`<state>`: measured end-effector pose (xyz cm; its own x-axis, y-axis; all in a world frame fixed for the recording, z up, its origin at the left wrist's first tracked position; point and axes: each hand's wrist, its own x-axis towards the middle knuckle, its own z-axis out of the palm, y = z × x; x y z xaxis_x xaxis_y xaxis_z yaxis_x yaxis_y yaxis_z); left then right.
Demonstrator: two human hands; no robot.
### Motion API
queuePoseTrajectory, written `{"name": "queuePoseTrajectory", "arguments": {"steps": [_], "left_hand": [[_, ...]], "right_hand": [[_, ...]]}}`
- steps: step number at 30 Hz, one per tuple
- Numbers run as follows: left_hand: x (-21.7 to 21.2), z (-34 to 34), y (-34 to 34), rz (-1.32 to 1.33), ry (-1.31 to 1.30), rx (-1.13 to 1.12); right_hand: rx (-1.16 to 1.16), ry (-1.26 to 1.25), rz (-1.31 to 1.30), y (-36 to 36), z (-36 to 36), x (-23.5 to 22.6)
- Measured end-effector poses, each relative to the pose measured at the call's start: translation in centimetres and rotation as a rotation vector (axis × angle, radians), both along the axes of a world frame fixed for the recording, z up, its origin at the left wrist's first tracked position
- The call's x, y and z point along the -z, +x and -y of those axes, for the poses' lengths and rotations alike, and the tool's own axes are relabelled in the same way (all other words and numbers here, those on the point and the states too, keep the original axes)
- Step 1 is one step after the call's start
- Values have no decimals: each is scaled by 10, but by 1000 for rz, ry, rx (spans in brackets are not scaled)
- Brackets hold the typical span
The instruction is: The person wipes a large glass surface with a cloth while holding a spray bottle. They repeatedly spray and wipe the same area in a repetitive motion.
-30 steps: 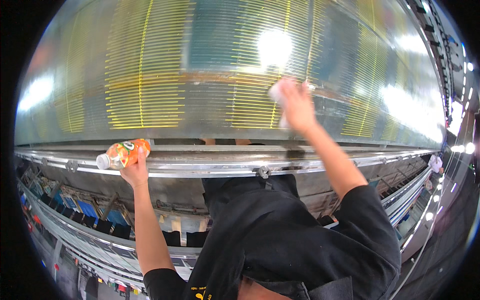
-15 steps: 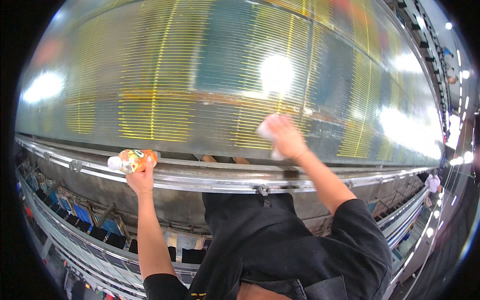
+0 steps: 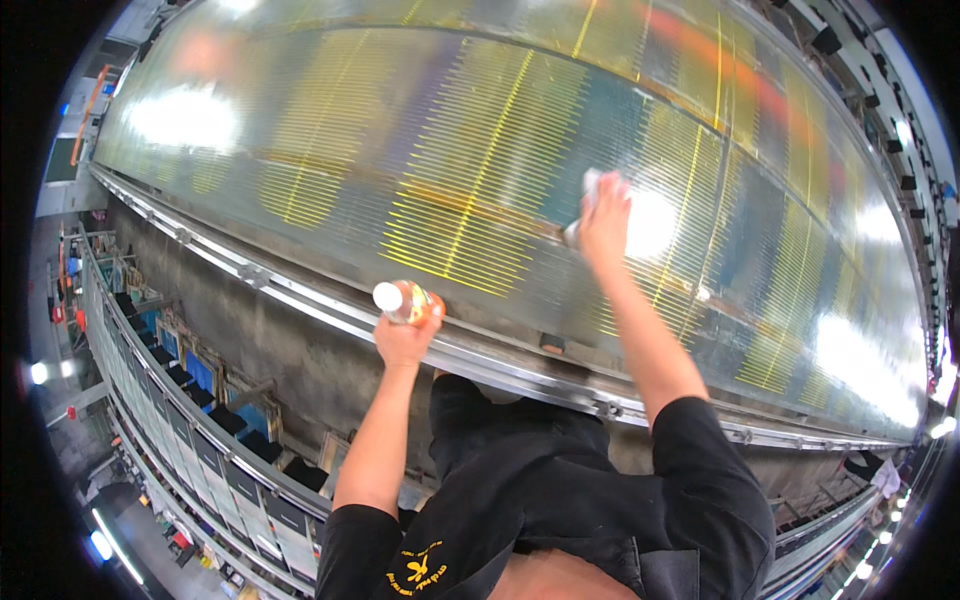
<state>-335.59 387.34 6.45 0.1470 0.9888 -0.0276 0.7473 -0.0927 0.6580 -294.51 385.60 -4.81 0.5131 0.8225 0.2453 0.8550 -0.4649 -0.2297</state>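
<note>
My left hand [image 3: 400,343] is wrapped round a clear plastic bottle [image 3: 412,303] with an orange label and a white cap. The bottle is tilted, its cap toward the left, just above the near edge of a long glassy table top [image 3: 345,255]. Farther out, my right hand [image 3: 606,228] presses a white cloth [image 3: 590,184] onto that surface. Part of the cloth is hidden under the fingers. Bands of thin yellow lines [image 3: 470,190] run across the table top, and a bright light reflection shows beside the right hand.
A metal rail [image 3: 330,317] with small clamps runs along the near side of the table, in front of my body. Behind me stands another long rack [image 3: 215,440] with dark blocks and framed panels under it. A walkway with lights lies to the far right.
The view has turned, so the table now slants down to the right. My right hand has moved the cloth farther out across the surface. My left hand still holds the bottle.
</note>
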Motion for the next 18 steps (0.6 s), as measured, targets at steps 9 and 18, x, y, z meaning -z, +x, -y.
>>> {"name": "queuePoseTrajectory", "arguments": {"steps": [9,18], "left_hand": [[24,-81,-75,644,-12,259],[13,-254,-211,318,140,138]], "right_hand": [[33,-68,-173,-227,16,-37],[225,-59,-120,-211,-91,-23]]}}
